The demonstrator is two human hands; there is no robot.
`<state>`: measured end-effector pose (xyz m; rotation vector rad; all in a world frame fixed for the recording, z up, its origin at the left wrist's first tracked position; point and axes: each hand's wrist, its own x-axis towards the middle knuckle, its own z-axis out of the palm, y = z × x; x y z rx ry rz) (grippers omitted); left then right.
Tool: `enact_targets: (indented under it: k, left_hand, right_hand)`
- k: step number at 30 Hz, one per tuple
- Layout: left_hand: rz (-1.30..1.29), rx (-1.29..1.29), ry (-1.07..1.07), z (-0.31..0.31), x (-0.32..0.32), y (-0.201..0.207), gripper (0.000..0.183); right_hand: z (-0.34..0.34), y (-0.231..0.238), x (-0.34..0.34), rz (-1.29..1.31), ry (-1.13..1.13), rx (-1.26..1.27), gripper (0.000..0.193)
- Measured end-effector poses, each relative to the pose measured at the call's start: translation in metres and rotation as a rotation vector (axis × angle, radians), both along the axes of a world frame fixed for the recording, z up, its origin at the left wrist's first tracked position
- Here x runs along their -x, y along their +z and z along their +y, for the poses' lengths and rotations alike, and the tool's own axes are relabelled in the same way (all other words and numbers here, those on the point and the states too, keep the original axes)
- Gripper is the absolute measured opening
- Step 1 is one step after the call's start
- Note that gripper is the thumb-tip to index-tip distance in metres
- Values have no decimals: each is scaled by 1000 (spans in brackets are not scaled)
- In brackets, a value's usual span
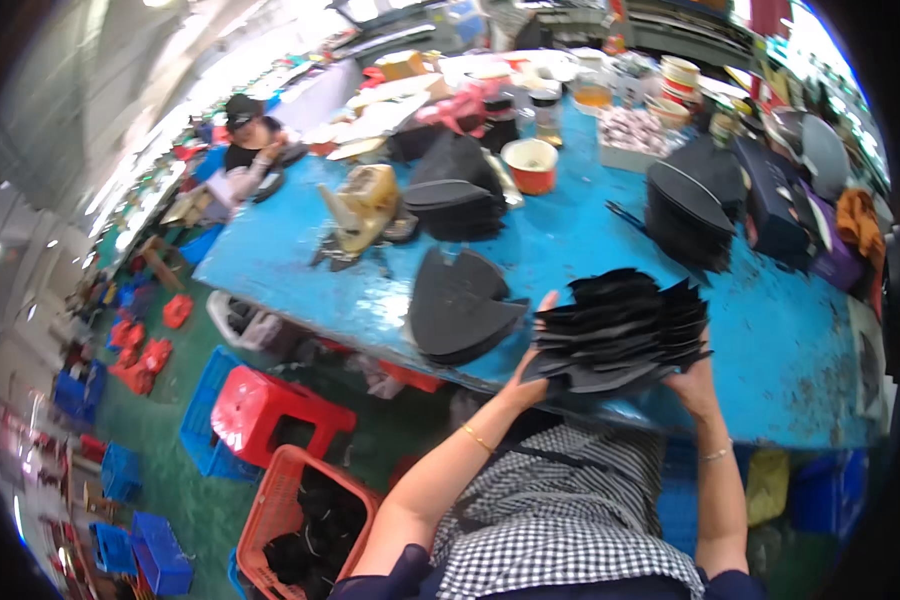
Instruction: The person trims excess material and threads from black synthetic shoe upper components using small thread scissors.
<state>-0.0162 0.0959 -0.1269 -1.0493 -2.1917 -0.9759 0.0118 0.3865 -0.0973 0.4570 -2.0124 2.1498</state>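
Between my two hands is a thick, uneven stack of black curved sheet pieces [620, 330], held at the near edge of the blue table [780, 340]. My left hand [538, 350] grips its left side, the fingers partly hidden behind it. On the right side my right hand [698, 375] presses, most of its fingers covered by the pieces. Just left of it lies a neater pile of dark rounded pieces [460, 305] with a notch. Two more piles stand farther back, a tall black one [455, 190] and another dark pile [692, 205] at the right.
A yellowish machine-like tool [363, 205] and a red-and-white tub [530, 166] stand on the table. Below left are an orange basket [280, 500] of black pieces and a red stool [270, 410]. Another person [255, 150] sits beyond the table's left end.
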Motion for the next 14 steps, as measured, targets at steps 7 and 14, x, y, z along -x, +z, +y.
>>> enact_targets:
  k: [7, 14]
  left_hand:
    - [-923, -956, -348, 21, -10, 36, 145]
    - [-730, -681, -436, 21, 11, 14, 137]
  right_hand:
    - [2, 10, -2, -146, -54, -62, 105]
    - [8, 3, -16, -62, -124, -177, 129]
